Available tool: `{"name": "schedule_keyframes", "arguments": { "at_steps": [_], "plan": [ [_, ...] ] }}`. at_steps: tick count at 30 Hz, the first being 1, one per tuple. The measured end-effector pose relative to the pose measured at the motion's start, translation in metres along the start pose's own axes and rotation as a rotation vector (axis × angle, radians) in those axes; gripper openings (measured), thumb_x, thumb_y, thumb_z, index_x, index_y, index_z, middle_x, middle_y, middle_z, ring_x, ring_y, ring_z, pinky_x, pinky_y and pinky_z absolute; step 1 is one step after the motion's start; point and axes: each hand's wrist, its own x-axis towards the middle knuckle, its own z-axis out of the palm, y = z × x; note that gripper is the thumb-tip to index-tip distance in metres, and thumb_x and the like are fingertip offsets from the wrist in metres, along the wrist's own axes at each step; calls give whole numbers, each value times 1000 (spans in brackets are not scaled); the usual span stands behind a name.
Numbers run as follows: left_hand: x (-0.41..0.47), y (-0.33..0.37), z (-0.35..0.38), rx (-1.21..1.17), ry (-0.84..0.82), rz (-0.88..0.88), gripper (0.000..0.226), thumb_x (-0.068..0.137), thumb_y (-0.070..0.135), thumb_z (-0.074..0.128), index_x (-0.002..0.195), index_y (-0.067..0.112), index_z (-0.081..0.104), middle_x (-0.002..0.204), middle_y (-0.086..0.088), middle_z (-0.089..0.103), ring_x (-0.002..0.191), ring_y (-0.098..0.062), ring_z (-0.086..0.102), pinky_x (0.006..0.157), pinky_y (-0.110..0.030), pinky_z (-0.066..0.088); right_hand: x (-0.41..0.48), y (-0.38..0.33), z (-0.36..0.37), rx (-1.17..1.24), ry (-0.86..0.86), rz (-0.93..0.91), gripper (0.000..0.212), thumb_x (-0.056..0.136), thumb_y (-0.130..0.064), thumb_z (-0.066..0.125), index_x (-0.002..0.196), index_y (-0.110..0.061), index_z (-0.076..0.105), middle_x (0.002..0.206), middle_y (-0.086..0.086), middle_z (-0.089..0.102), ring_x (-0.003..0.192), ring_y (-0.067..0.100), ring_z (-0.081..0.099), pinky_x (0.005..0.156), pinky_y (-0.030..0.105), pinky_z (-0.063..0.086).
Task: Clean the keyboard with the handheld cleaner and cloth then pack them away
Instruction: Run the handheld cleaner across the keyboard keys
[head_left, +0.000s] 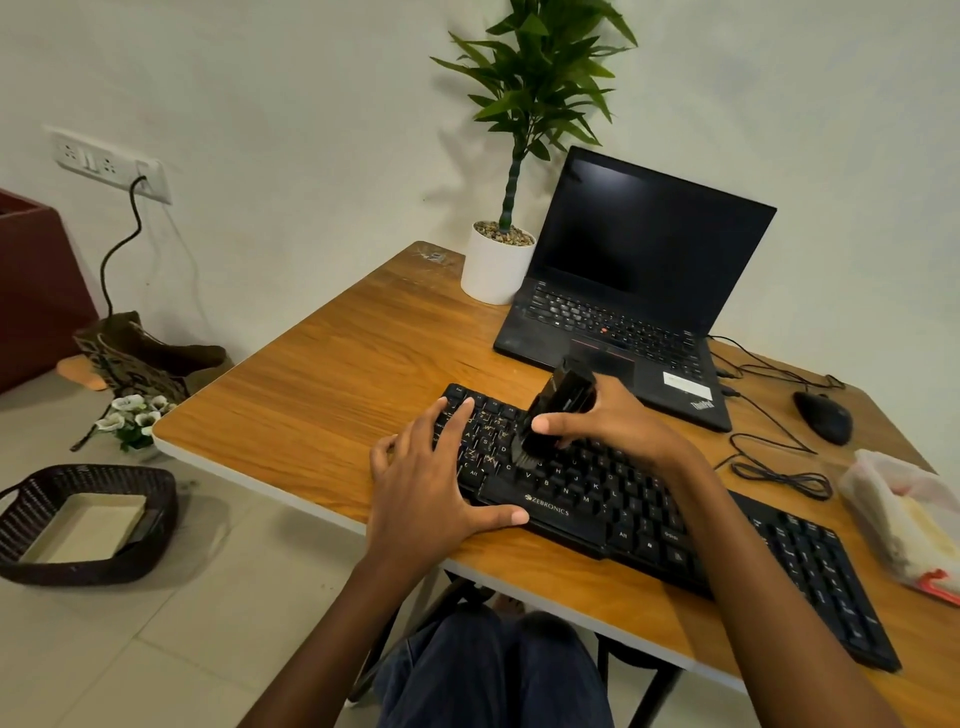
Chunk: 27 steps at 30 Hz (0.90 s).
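A black keyboard (649, 514) lies slantwise across the wooden table (332, 358). My right hand (608, 415) grips a black handheld cleaner (558, 405), tilted, with its brush end down on the keys in the keyboard's left half. My left hand (431, 483) rests flat on the keyboard's left end, fingers spread over the keys and thumb along the front edge. At the table's right edge sits a clear plastic bag (904, 519) with pale cloth-like material inside.
An open black laptop (634, 291) and a potted plant (498, 260) stand at the back. A black mouse (823, 415) and loose cables (779, 467) lie to the right. On the floor at left sits a dark woven basket (88, 519) holding a box.
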Motion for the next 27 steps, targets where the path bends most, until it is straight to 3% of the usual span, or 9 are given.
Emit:
{"name": "schedule_keyframes", "arguments": {
  "at_steps": [3, 7, 10, 12, 17, 21, 25, 27],
  "plan": [
    [0, 0, 0, 1, -2, 4, 127, 41, 102, 11, 147, 32, 18, 152, 0, 25, 136, -18, 28, 106, -43, 20, 10, 8, -7, 33, 90, 30, 46, 65, -27, 78, 101, -9, 55, 94, 9, 69, 84, 26, 69, 73, 36, 58],
    [-1, 0, 0, -1, 5, 4, 126, 42, 102, 12, 147, 32, 19, 151, 0, 27, 135, -19, 30, 105, -44, 22, 25, 14, -3, -129, 313, -15, 49, 65, -35, 81, 101, -17, 53, 92, 0, 67, 78, 17, 67, 70, 29, 56],
    [-1, 1, 0, 0, -4, 3, 128, 41, 102, 9, 147, 32, 18, 151, 1, 26, 135, -19, 29, 105, -43, 21, 20, 10, 0, 1, 204, -10, 40, 69, -22, 79, 98, -17, 52, 92, 3, 66, 76, 17, 68, 64, 24, 56],
    [-1, 1, -1, -6, 9, 0, 128, 40, 102, 9, 147, 32, 19, 151, 0, 27, 135, -19, 30, 105, -44, 21, 18, 9, -5, 59, 100, 3, 38, 71, -20, 77, 100, -14, 53, 94, 9, 67, 80, 24, 69, 68, 30, 58],
    [0, 1, 0, -9, 13, -1, 128, 41, 102, 11, 147, 30, 23, 150, -1, 30, 134, -20, 32, 103, -44, 24, 27, 10, 2, -97, 253, -26, 45, 68, -32, 79, 100, -17, 51, 93, 2, 66, 74, 14, 68, 62, 21, 54],
    [0, 1, -2, 5, -9, -2, 130, 38, 102, 8, 148, 32, 15, 152, 1, 24, 136, -18, 26, 106, -42, 20, 29, 7, 4, 28, 140, -22, 47, 71, -26, 77, 107, -10, 51, 97, 9, 66, 76, 21, 69, 65, 30, 58],
    [0, 1, -1, 7, -9, 1, 130, 40, 102, 10, 148, 30, 17, 151, 0, 26, 136, -19, 28, 105, -42, 21, 40, -1, 13, -130, 234, -64, 50, 69, -35, 78, 105, -13, 50, 94, 3, 64, 74, 17, 67, 60, 26, 56],
    [0, 1, -1, 4, 0, 9, 129, 41, 102, 12, 147, 29, 20, 151, -1, 28, 135, -20, 30, 104, -43, 22, 42, -4, 17, -112, 172, -61, 50, 70, -32, 78, 106, -15, 48, 93, 1, 63, 76, 20, 68, 64, 29, 58]
  ]
}}
